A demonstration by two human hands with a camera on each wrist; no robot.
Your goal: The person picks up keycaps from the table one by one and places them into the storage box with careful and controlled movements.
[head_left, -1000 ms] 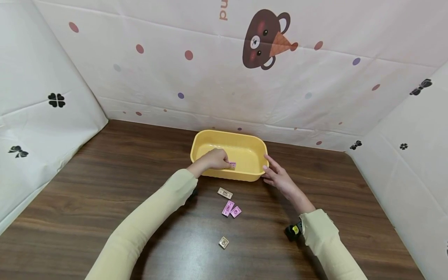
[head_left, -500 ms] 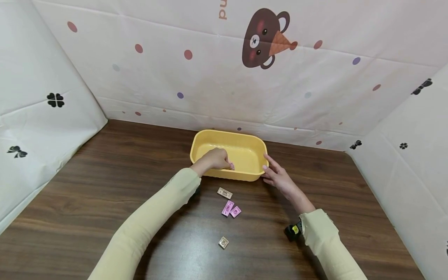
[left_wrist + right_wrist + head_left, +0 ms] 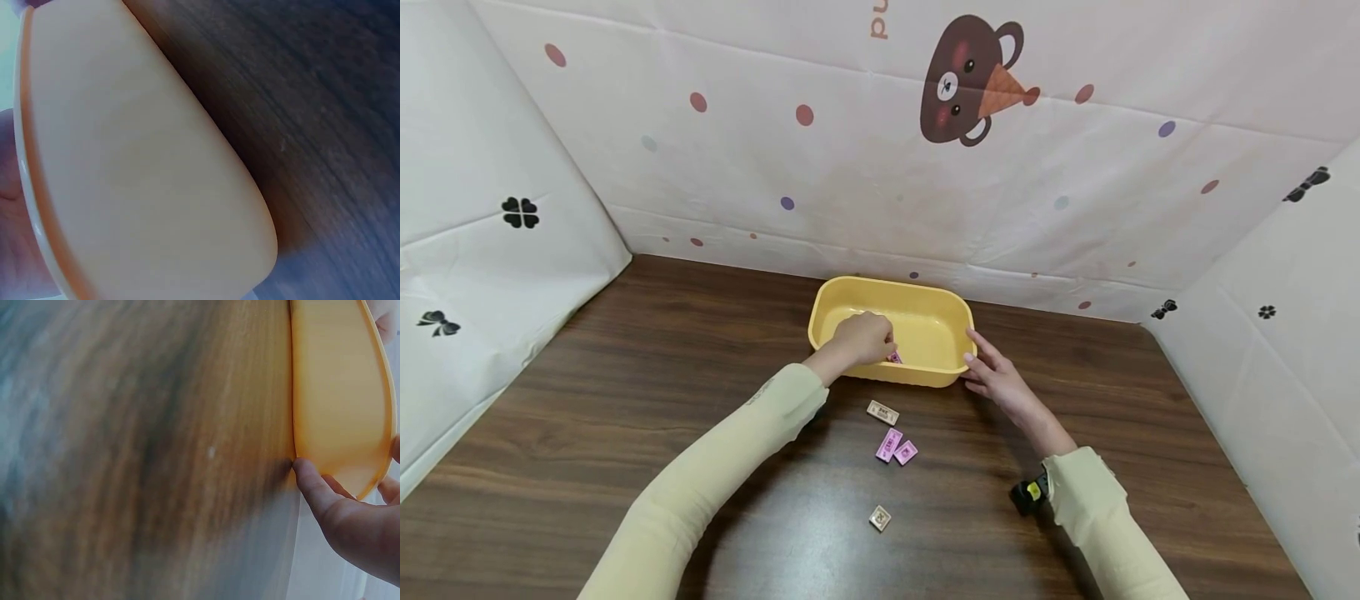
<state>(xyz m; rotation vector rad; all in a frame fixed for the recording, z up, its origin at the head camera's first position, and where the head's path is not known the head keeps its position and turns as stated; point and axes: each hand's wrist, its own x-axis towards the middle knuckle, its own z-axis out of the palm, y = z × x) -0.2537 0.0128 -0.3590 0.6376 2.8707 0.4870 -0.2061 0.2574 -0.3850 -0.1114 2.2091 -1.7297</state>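
Your left hand has shifted slightly since the earlier frame, and the pink tile at its fingers now slants where it sat more level; your right hand and the loose pieces stay put. That tile is inside the yellow tub, near its front wall. Your left fingers are curled and appear to pinch it, though their tips are partly hidden. Your right fingers are loosely spread, touching the tub's right end.

You seem to be adjusting the tile within the tub while your right hand steadies it. Your next move probably calls for small finger turns and a firm right hand, so the tub doesn't slide on the desk.

Nearer you lie a long tan tile, a long pink tile with a short pink tile just beside it, and a square tan tile well apart. Each bears dark printing too small for you to read. On the backdrop, you can read sideways letters "nd"; no brand is legible.
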